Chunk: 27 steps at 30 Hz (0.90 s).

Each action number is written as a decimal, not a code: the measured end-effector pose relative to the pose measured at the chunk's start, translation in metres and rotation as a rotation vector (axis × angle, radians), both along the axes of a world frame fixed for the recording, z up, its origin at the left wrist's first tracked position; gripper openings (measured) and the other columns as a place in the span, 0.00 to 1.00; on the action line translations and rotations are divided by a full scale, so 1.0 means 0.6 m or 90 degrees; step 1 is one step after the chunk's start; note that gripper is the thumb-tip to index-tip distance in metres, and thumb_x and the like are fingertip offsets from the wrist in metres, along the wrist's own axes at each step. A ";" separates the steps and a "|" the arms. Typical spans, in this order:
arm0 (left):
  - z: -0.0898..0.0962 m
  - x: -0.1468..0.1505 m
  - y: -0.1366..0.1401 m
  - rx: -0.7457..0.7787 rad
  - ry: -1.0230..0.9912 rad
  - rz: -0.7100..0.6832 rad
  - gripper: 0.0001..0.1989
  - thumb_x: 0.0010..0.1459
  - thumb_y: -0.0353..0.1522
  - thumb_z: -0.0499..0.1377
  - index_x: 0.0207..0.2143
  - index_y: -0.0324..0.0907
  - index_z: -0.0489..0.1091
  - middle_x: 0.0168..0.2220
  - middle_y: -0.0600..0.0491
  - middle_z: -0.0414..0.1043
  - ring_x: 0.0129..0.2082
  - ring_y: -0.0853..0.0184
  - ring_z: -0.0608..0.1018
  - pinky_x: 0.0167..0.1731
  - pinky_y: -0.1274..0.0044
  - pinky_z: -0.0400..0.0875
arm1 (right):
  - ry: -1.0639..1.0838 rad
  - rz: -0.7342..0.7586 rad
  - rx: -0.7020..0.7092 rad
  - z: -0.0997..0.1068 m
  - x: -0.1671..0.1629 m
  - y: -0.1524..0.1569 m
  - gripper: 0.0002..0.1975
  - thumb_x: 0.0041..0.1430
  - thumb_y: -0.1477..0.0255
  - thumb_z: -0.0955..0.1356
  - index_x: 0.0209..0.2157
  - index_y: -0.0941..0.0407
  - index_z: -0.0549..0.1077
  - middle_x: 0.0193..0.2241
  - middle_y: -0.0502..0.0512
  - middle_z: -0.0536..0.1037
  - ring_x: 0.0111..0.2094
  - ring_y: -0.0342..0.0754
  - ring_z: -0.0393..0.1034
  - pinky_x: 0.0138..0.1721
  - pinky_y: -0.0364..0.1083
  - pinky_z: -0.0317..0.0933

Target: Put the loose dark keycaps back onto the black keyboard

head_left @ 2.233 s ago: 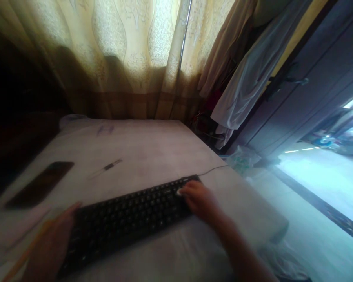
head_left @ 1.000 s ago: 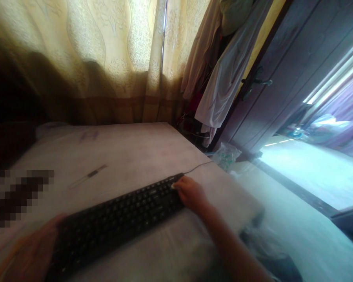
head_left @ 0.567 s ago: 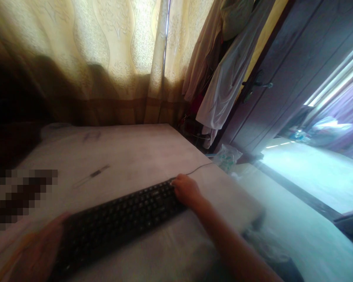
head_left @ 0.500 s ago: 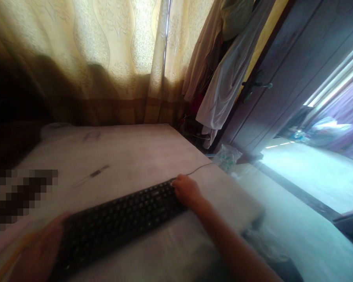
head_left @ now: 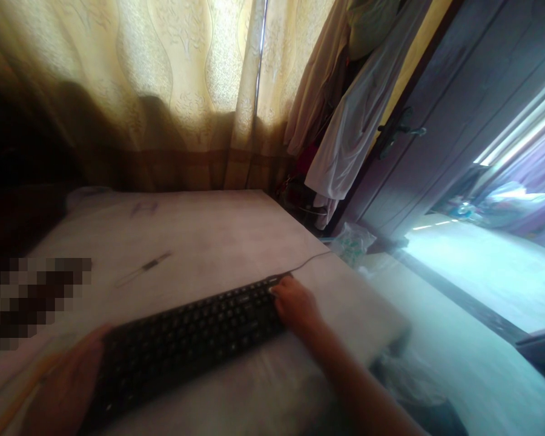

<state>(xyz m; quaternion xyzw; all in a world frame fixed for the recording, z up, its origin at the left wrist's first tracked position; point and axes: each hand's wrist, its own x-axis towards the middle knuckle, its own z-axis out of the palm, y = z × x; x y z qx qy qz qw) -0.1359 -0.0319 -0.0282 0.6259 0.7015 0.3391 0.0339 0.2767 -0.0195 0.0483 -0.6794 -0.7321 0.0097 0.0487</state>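
Note:
A black computer keyboard [head_left: 191,339] lies slantwise across the pale tabletop, its right end farther from me. My right hand [head_left: 297,303] is closed round that right end, thumb on the keys near the top corner and the other fingers curled over the edge. At the near left end, my left hand [head_left: 70,381] grips the keyboard's side; it is dim and blurred, and most of its fingers are hidden. A thin cable [head_left: 309,261] runs from the keyboard's back edge toward the table's right side.
On the pale table [head_left: 200,227] lies a small slim tool [head_left: 149,264] with a dark middle. A pixelated patch covers something at the left. Curtains [head_left: 181,91] hang behind, with hanging clothes [head_left: 340,145] and a door [head_left: 418,121] at right. A plastic bag [head_left: 352,242] sits beside the table.
My right hand has shifted slightly right and toward me at the keyboard's end, uncovering its top corner. My left hand stays at the left end. The view has moved a little.

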 end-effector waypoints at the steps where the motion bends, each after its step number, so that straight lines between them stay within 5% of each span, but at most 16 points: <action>1: 0.000 -0.001 0.000 -0.029 -0.049 -0.011 0.25 0.61 0.46 0.43 0.45 0.45 0.73 0.48 0.52 0.78 0.51 0.60 0.77 0.56 0.68 0.67 | -0.002 -0.005 0.001 -0.002 0.000 -0.004 0.12 0.59 0.77 0.64 0.41 0.54 0.77 0.43 0.60 0.74 0.44 0.51 0.68 0.41 0.45 0.62; 9: 0.012 0.007 -0.006 -0.085 -0.165 -0.004 0.25 0.60 0.47 0.45 0.46 0.45 0.73 0.51 0.49 0.76 0.55 0.55 0.74 0.60 0.60 0.60 | 0.017 -0.019 -0.007 -0.004 0.003 -0.035 0.13 0.58 0.76 0.64 0.42 0.54 0.78 0.42 0.59 0.76 0.43 0.50 0.70 0.40 0.45 0.62; 16: 0.023 0.009 -0.007 -0.020 -0.044 -0.027 0.29 0.59 0.50 0.42 0.44 0.42 0.73 0.47 0.44 0.77 0.50 0.52 0.77 0.56 0.58 0.66 | 0.143 0.041 -0.024 0.020 0.031 -0.036 0.12 0.54 0.79 0.66 0.37 0.53 0.79 0.37 0.54 0.78 0.39 0.48 0.71 0.41 0.45 0.62; 19: 0.025 0.031 -0.023 0.120 0.115 -0.123 0.27 0.59 0.48 0.47 0.46 0.39 0.73 0.52 0.40 0.74 0.53 0.48 0.74 0.58 0.55 0.62 | 0.212 0.080 0.046 0.034 0.048 0.005 0.14 0.55 0.80 0.65 0.38 0.53 0.78 0.38 0.53 0.77 0.40 0.47 0.71 0.43 0.45 0.62; 21: 0.023 0.056 -0.036 0.187 0.214 -0.245 0.23 0.57 0.47 0.52 0.50 0.48 0.72 0.55 0.48 0.73 0.55 0.51 0.73 0.61 0.57 0.57 | 0.239 0.124 0.058 0.037 0.050 0.038 0.14 0.55 0.82 0.65 0.38 0.53 0.78 0.38 0.53 0.77 0.41 0.46 0.70 0.43 0.44 0.62; 24: 0.016 0.093 -0.045 0.200 0.339 -0.407 0.28 0.53 0.50 0.57 0.56 0.57 0.67 0.57 0.55 0.71 0.55 0.56 0.74 0.64 0.63 0.50 | 0.258 0.201 0.024 0.033 0.038 0.073 0.14 0.54 0.84 0.65 0.37 0.55 0.78 0.38 0.53 0.77 0.40 0.45 0.70 0.44 0.44 0.61; 27: 0.009 0.116 -0.039 0.202 0.399 -0.457 0.34 0.52 0.53 0.58 0.60 0.56 0.62 0.59 0.54 0.69 0.55 0.58 0.74 0.65 0.65 0.45 | 0.266 0.220 -0.018 0.024 0.021 0.082 0.14 0.52 0.84 0.66 0.38 0.56 0.77 0.37 0.53 0.77 0.39 0.45 0.70 0.44 0.44 0.61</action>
